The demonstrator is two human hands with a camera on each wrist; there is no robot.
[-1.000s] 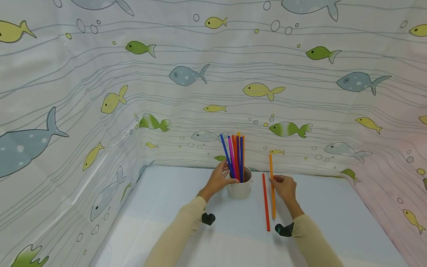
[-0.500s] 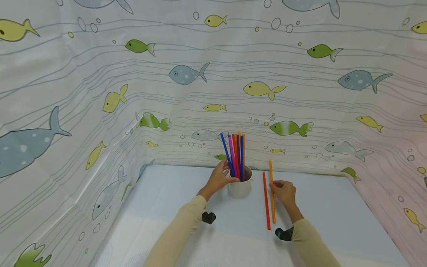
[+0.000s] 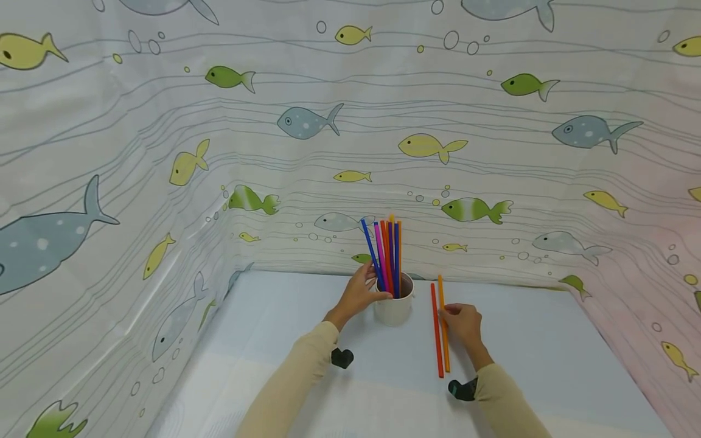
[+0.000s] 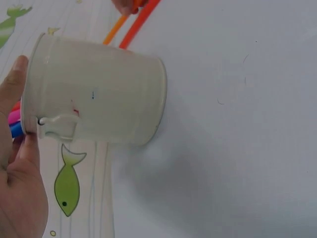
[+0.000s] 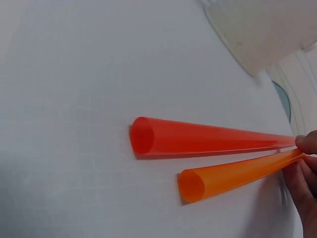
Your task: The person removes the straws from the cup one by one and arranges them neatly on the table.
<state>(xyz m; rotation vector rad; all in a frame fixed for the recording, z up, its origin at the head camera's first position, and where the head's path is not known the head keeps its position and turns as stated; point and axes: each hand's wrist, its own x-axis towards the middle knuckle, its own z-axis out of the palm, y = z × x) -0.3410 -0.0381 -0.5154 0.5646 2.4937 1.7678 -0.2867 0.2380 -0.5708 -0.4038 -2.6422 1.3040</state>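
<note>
The cup (image 3: 393, 313) stands upright on the table (image 3: 328, 395), with a bunch of straws (image 3: 387, 255) inside it, bunched toward its left side: blue, pink, red, purple and orange ones. The leftmost blue one leans out to the cup's left; the rest stand nearly straight. The left hand (image 3: 358, 296) grips the cup at its rim from the left, thumb along the near side and fingers round the far left side, close against the straws.

To the right of the cup, and apart from it, the red straw (image 3: 436, 331) lies on the table, running toward the person. Just beyond it, farther right of the cup, is the orange straw (image 3: 444, 340), nearly in line with the red one. The right hand (image 3: 464, 321) pinches the orange straw between thumb and fingers, close beside the red straw; whether it touches the red one I cannot tell. The near ends of both straws are hollow and slightly apart.

A small handle (image 4: 59, 126) shows on the cup's side near its rim. Behind the cup rises a fish-patterned cloth (image 3: 350, 140).
</note>
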